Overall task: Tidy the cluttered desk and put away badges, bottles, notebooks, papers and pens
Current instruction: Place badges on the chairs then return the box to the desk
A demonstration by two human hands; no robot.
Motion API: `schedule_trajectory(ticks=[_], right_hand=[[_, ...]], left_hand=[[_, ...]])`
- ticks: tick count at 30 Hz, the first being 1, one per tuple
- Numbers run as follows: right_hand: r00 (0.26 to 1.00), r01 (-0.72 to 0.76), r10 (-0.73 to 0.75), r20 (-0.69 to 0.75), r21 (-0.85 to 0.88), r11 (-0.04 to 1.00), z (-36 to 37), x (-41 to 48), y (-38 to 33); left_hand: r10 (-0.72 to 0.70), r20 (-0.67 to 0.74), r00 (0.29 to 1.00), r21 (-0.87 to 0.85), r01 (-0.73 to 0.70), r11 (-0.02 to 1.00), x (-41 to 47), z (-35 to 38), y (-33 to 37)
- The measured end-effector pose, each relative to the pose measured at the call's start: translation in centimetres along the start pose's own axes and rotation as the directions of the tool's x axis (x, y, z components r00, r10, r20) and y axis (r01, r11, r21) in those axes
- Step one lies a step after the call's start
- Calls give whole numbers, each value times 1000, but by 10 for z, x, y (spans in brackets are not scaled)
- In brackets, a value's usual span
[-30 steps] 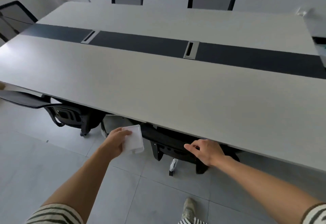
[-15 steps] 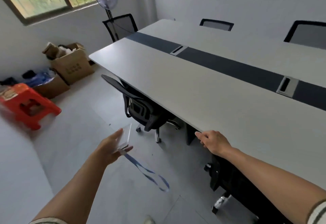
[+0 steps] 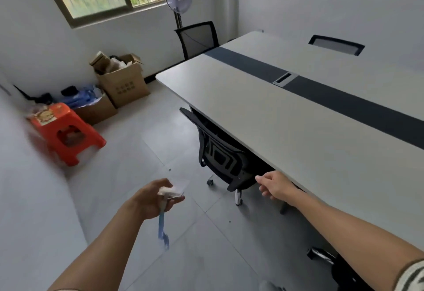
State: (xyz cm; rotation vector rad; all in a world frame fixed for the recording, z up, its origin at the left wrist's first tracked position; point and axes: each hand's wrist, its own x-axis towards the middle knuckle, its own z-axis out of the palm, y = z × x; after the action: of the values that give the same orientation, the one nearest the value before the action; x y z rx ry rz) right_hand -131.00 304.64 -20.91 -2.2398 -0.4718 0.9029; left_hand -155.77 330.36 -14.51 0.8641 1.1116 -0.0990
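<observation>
- The orange plastic stool (image 3: 66,134) and the two open cardboard boxes (image 3: 124,84) by the wall are new to my view. A second ago I was facing the desk, so the head has swung left.
- I take it the item in hand is being carried to this side of the room. I cannot tell which spot it is meant for.
- My left hand (image 3: 156,199) is out over the floor, fingers curled round the clear badge (image 3: 176,187), well apart from the desk.
- The badge's blue lanyard (image 3: 161,226) hangs blurred below the hand. Half a second ago it trailed off to the right in a long loop; now it dangles short.
- The black office chair (image 3: 224,160) sits tucked under the desk edge, between my two hands.
- My right hand (image 3: 277,187) rested its fingertips on the desk edge half a second ago. Now it is off the edge, in the air just beside it, fingers loosely curled and holding nothing.
- The desk (image 3: 298,118) runs along the right, a pale top with a dark strip. With one badge lifted away, I judge this step is mid-carry, with the putting-down still to do.
</observation>
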Motion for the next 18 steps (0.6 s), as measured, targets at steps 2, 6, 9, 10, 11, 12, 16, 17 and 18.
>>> schedule_trajectory(ticks=[2,6,9,10,11,12,16,17,18], right_hand=[[999,34,-34,1,-67,997,0,24,-15],[992,87,-104,-72,-207,974,3,93,-63],[991,98,-118,-57,-267,959,10,154,-100],[995,84,-94,-25,-275,958,14,170,-109],[998,65,-63,16,-291,955,19,183,-117],[998,48,-31,62,-303,952,24,201,-125],[975,44,46,219,-389,920,41,247,-146],[967,35,73,242,-415,909,46,253,-148],[961,19,110,255,-455,890,55,261,-148]], left_hand=[[61,-101,993,99,-51,994,18,-2,19],[289,-222,931,459,-162,874,73,-10,69],[320,-245,915,525,-152,837,117,-15,121],[317,-247,916,533,-145,834,130,-17,136],[320,-247,915,550,-139,823,140,-16,149],[317,-243,917,574,-127,809,154,-16,167],[338,-234,912,640,-117,760,204,-16,219],[347,-234,908,643,-123,756,216,-17,228],[339,-230,912,644,-118,756,228,-17,237]])
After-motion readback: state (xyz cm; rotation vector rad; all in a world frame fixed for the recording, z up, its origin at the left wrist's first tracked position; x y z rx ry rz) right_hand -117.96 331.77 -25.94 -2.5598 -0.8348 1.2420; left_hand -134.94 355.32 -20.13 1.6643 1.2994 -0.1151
